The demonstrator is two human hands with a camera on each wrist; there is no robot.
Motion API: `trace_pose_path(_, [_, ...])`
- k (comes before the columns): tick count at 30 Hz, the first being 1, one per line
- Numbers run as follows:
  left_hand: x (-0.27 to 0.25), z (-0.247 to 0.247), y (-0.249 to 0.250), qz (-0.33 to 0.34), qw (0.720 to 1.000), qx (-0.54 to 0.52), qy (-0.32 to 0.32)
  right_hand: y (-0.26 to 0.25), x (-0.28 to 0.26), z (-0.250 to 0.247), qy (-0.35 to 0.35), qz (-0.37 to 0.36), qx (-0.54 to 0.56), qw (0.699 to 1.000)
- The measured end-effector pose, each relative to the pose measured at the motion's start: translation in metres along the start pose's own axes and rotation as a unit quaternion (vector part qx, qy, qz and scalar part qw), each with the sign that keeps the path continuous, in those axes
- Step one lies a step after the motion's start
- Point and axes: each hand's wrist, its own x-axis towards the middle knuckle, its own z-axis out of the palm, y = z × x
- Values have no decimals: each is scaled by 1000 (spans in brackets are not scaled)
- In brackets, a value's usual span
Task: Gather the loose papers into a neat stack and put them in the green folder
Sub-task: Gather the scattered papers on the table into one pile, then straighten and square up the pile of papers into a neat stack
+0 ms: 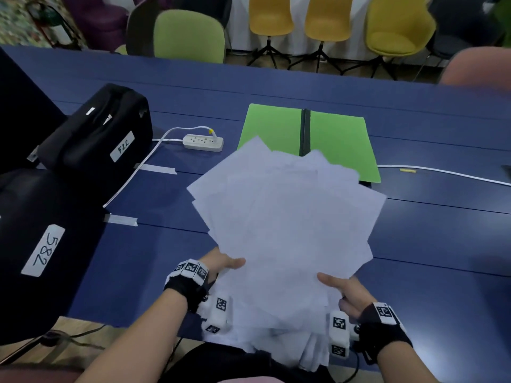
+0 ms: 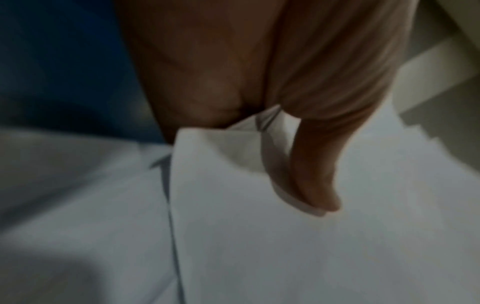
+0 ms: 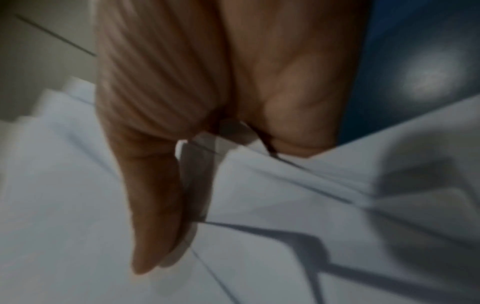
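Observation:
A fanned, uneven bunch of white papers [image 1: 287, 217] is held up over the blue table [image 1: 431, 244], its far corners overlapping the near edge of the open green folder [image 1: 340, 139]. My left hand [image 1: 224, 265] grips the bunch at its near left edge, thumb on top. My right hand [image 1: 341, 287] grips the near right edge the same way. In the left wrist view the thumb [image 2: 317, 174] presses on the papers [image 2: 259, 236]. In the right wrist view the thumb [image 3: 153, 205] lies on the sheets [image 3: 285, 205]. The fingers under the sheets are hidden.
Two black cases with number labels [image 1: 96, 128] [image 1: 41, 244] stand at the left. A white power strip [image 1: 203, 142] and its cable lie left of the folder; another white cable [image 1: 442, 172] runs right. Chairs [image 1: 190, 37] line the far side.

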Motion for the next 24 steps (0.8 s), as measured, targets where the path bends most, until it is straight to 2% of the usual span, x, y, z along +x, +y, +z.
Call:
trace_pose_path(2, [-3,2,-5,-15,1000,-2,-9,-5,-4,0,-16,21,-6,1000])
trace_pose_path(3, [0,5,-6,-11,1000,-5,2,-12,-8,4,-7,3,-20,1000])
trace_pose_path(5, [2,9,1,22,999,-5,39,-27,-10,8,23,-66,-48,996])
trace_pose_path(8, [-24,18,47,91,993,-18,69,-67,-28,19,67,-178,-73,979])
trace_pose_path(12, [-57,19,110,210,966,-138,58,-129,-52,23,120,-325,-39,937])
trace_pose_path(14, [-65,12,130,227,960,-162,41,-148,-59,20,143,-352,-39,924])
trace_pose_path(17, [-65,0,139,229,944,-238,5,-148,-54,12,167,-291,-73,939])
trace_pose_path(19, [-64,5,134,202,951,-232,10,-132,-49,16,164,-214,-108,957])
trace_pose_path(21, [-64,21,130,171,962,-206,52,-117,-38,24,172,-193,-107,960])
trace_pose_path(24, [-60,34,131,176,962,-169,120,-121,-34,34,233,-207,-51,949])
